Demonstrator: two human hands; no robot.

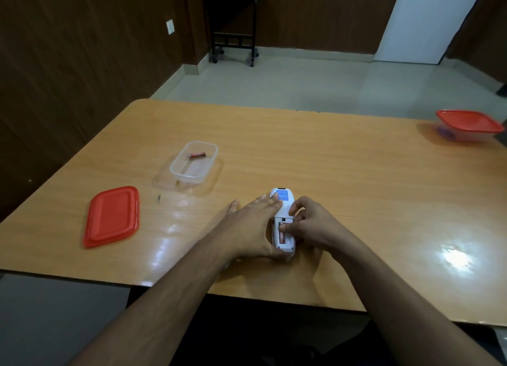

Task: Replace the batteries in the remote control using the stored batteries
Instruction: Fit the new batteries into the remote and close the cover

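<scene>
a: left hand [251, 225] is pinning the remote [284, 223] face-down on the table [329, 160]; right hand [310, 224] is pinching a battery [281, 238] into the open bay.

b: risk: battery popping off the spring or going in reversed. spare [197, 155] is sitting in the tub [193, 162].

Dark brown wood-panelled walls [82, 50], pale glossy tiled floor [315, 80]. Black wheeled metal stand [233, 25] parked in the far corner, white door [428, 20] beside. Glare bounced off the orange wood-grain table [329, 160].

A single wide-angle head-worn view looks forward and down across the wooden table [329, 157], close above it. The near edge crosses the lower frame; floor and dark walls fill the upper frame. Forearms enter from the bottom.
</scene>
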